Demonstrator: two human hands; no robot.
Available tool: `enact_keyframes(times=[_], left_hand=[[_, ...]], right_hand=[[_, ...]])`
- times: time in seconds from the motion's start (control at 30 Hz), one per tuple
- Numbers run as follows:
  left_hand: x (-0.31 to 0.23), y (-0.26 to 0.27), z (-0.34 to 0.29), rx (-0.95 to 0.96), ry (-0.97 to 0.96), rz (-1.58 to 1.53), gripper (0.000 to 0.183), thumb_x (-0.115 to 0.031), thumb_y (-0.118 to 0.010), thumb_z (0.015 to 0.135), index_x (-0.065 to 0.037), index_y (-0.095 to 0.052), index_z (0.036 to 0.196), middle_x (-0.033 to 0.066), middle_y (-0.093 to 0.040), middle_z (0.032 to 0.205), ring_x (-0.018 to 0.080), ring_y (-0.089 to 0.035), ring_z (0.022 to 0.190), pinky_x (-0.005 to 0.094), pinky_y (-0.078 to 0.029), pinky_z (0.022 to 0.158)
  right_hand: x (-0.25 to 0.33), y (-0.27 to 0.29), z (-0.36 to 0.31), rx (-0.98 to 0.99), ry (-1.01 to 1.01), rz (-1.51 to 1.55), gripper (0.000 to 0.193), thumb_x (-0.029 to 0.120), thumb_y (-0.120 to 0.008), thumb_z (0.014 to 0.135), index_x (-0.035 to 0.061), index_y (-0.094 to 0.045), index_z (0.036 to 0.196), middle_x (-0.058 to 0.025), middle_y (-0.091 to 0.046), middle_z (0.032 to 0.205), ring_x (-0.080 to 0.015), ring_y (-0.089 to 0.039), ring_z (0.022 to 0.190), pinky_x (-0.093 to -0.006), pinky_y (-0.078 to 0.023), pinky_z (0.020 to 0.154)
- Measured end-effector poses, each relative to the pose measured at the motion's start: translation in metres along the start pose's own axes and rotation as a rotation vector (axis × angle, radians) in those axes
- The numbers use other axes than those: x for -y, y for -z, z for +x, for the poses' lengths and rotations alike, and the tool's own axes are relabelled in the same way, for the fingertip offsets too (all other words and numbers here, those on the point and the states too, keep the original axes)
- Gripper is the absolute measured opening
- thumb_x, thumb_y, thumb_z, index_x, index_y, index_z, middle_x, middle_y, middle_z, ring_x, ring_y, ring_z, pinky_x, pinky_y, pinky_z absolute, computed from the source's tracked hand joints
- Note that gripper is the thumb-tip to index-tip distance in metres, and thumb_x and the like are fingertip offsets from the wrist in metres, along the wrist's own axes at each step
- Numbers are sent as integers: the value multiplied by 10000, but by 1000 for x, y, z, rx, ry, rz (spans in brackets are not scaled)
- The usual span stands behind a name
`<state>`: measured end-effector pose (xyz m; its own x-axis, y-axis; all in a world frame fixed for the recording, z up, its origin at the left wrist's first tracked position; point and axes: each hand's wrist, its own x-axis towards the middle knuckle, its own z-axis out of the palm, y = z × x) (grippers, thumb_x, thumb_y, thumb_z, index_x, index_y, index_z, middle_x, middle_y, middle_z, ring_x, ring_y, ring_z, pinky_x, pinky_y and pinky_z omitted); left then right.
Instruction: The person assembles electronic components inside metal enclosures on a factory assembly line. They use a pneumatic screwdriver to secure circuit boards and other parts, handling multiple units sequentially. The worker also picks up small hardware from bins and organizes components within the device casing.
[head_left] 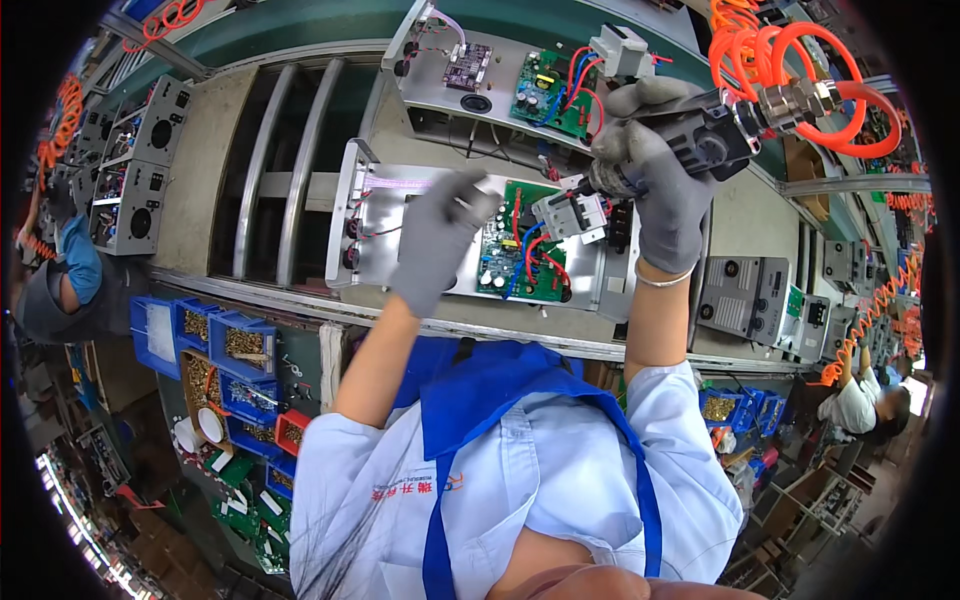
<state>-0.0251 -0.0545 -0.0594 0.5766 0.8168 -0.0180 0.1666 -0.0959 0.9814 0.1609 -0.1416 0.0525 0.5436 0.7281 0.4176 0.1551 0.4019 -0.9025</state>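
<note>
Screw-driving step in hand, by judgement: right hand (655,170) clenched round the driver (690,150) at upper right of frame, bit down by the white part (568,213) on the near chassis (400,225) at centre. Left hand (440,235) flat on that chassis, fingers loosely spread, gripping nothing. Next move probably calls for bit square on the fastener and chassis kept pinned. Count: two open chassis on the bench, near and far (450,85); two green boards, one (520,250) near, one (545,90) far; one driver on orange coiled hose (800,80); several blue bins (235,345) at lower left, number unclear.
</note>
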Motion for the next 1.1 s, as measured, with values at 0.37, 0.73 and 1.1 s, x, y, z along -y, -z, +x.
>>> enact_keyframes(times=[0.37,0.73,1.1], left_hand=[[17,-37,-9,167,-155,611,143,-155,-568,802,-52,-652,855,164,-632,763,353,-623,718,443,-500,662],[2,-37,10,391,-76,779,187,-227,-592,812,-58,-671,826,172,-663,838,353,-656,825,456,-522,743],[-6,-38,18,424,-106,749,182,-185,-552,809,-65,-678,866,183,-646,775,370,-635,777,488,-497,711]], right_hand=[[3,-9,-4,-101,-29,-5,372,23,-575,760,-3,-557,1131,-162,-638,955,-161,-612,672,-298,-548,627],[0,-10,-3,-49,-21,29,356,6,-581,768,1,-561,1124,-167,-633,966,-168,-604,682,-300,-540,596],[1,-10,-2,-6,-46,50,371,1,-583,770,-2,-554,1140,-170,-637,976,-182,-618,693,-301,-527,561]])
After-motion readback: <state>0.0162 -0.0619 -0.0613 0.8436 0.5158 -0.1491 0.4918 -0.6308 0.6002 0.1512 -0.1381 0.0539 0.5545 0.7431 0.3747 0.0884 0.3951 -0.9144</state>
